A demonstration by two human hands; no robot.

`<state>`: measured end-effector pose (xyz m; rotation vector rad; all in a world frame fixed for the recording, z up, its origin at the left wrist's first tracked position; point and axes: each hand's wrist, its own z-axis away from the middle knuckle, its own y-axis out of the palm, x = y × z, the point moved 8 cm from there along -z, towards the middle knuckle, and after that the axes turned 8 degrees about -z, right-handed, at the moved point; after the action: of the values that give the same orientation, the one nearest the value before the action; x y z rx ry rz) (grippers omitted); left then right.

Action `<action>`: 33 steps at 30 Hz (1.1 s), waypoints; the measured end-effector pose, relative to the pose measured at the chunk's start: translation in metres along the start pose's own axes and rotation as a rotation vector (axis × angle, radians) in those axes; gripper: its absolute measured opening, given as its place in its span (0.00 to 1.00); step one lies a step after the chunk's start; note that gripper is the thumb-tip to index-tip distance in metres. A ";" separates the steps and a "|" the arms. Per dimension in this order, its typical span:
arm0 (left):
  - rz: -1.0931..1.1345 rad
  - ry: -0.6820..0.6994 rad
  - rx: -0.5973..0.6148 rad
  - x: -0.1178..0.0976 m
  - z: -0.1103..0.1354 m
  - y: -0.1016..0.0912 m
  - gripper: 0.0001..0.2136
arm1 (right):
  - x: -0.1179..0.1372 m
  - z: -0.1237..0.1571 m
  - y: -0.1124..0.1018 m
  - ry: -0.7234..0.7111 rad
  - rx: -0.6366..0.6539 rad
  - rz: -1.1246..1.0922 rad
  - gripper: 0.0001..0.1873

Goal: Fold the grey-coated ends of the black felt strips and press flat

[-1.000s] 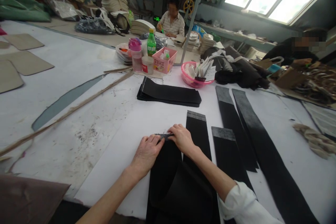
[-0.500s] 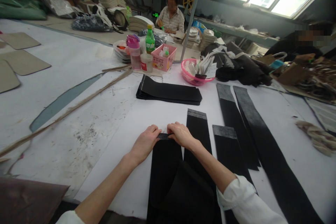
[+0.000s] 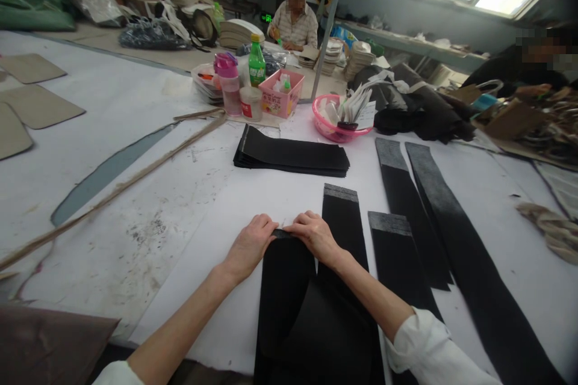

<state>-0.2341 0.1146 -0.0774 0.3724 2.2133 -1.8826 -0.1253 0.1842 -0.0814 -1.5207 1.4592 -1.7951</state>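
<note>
Both hands are at the far end of a black fabric strip that runs toward me over the white table. My left hand pinches the left corner of its greyish edge. At the right part of that same edge, my right hand is closed on the fabric, its fingertips close to the left ones. Just right of it lies another black strip with a grey end band. Further right is a shorter-looking strip. Beyond my hands rests a stack of black pieces, its left end curling up.
Two long black strips lie at right. A pink basket with papers, a pink box, a green bottle and a purple-lidded cup stand behind. A brown cord crosses the left side. Another person sits opposite.
My right fingers have slid slightly left along the strip's edge, nearer my left hand. The left hand holds its place. The view has shifted a little.
</note>
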 end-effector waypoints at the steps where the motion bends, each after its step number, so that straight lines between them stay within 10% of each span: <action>1: -0.012 0.001 -0.004 0.000 0.000 0.000 0.05 | 0.000 0.001 0.001 -0.009 -0.005 0.006 0.13; 15: -0.326 0.218 -0.140 -0.014 0.016 0.012 0.11 | 0.006 0.009 0.008 -0.158 -0.039 0.157 0.16; 33: -0.464 0.283 -0.018 -0.020 0.017 0.015 0.14 | 0.006 0.008 0.011 -0.176 -0.016 0.176 0.18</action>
<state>-0.2108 0.0987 -0.0877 0.1319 2.6891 -2.1408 -0.1238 0.1717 -0.0887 -1.4675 1.4742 -1.5119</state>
